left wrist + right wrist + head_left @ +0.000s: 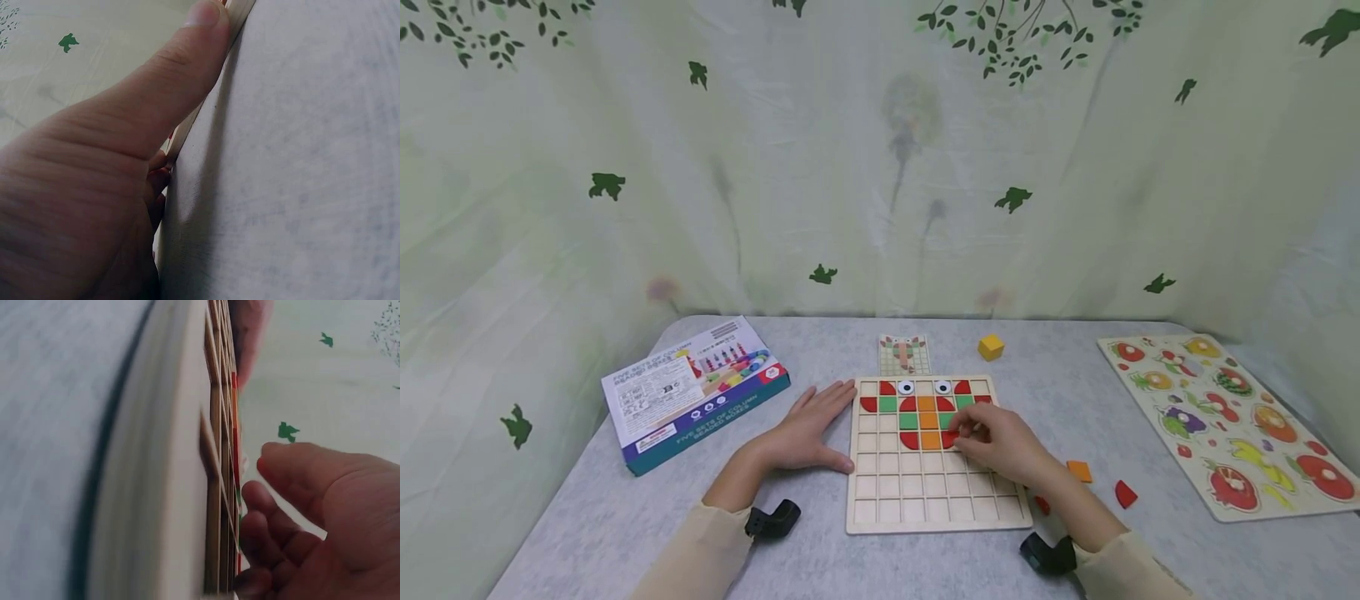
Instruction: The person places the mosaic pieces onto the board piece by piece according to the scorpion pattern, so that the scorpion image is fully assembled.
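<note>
A wooden grid board (940, 510) lies on the table with red, green and orange pieces and two eye pieces in its upper cells. My left hand (808, 429) rests against the board's left edge, fingers spread; in the left wrist view the thumb (169, 81) touches that edge. Over the board's right half is my right hand (1003, 443), fingers loosely bent, fingertips by a red rounded piece (949, 439) in the grid. The right wrist view shows a gap between thumb (294, 465) and fingers, with no piece visible there. Whether the fingertips touch the red piece I cannot tell.
A patterned card (904, 355) and a yellow cube (991, 347) stand behind the board. Loose orange (1079, 472) and red (1125, 494) pieces lie beside the right forearm. At left is a box (696, 392); at right, a fruit-picture board (1206, 433).
</note>
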Available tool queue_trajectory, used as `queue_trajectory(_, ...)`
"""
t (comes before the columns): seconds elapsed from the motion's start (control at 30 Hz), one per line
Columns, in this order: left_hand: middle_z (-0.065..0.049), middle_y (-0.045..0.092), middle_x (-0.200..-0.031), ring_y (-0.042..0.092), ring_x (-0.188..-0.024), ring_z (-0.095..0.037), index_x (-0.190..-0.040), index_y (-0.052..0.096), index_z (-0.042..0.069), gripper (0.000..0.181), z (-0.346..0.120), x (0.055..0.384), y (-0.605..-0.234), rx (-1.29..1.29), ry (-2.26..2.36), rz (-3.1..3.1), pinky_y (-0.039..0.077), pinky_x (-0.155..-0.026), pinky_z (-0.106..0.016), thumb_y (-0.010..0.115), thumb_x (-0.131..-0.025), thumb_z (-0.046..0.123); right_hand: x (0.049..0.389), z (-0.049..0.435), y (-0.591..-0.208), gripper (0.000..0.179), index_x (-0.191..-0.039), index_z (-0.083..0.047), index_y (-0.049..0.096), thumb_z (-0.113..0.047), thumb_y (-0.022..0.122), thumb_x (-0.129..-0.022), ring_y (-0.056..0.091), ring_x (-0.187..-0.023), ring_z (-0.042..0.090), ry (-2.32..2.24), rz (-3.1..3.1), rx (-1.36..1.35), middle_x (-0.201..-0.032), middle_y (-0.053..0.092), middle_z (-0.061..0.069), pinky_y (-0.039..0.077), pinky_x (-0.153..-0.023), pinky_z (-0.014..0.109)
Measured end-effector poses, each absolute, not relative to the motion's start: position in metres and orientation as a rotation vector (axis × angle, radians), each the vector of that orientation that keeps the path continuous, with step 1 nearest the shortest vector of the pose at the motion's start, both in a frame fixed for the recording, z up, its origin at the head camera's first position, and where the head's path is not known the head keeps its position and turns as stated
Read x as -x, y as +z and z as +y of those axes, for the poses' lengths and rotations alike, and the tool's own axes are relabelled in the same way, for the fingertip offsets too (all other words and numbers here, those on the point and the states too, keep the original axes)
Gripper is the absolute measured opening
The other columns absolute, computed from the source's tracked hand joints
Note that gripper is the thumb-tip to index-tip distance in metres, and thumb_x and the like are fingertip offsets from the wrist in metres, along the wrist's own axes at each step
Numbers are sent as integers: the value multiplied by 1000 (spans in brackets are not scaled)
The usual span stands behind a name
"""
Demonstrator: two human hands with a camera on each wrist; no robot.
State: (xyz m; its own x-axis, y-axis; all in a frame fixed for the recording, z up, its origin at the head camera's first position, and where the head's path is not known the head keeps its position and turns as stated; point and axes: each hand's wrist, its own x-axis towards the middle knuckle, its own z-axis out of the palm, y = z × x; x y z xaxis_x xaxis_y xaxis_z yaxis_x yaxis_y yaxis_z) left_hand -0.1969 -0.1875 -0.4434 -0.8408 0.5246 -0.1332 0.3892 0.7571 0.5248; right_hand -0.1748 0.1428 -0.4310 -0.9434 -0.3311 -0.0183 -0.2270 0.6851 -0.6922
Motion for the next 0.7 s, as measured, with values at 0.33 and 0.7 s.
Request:
queue_trajectory(0.33,-3,14,-170,6,-158,-27,-161,18,12,117,-188,196,-444,-734,721,2684,-4,-127,-55,79,-75,61,172,184,-412,20,-114,-17,69,-17,69,-94,58,-94,16,-1105,2757,432,-110,67,0,50,-78,28)
queue_trajectory(0.7,-3,14,-170,6,-158,-27,-161,18,11,117,-188,196,-443,-737,715,2684,-4,-127,-54,80,-75,60,171,248,-409,33,-123,-24,65,-27,74,-91,57,-109,19,-1006,2761,534,-124,64,-4,52,-86,27)
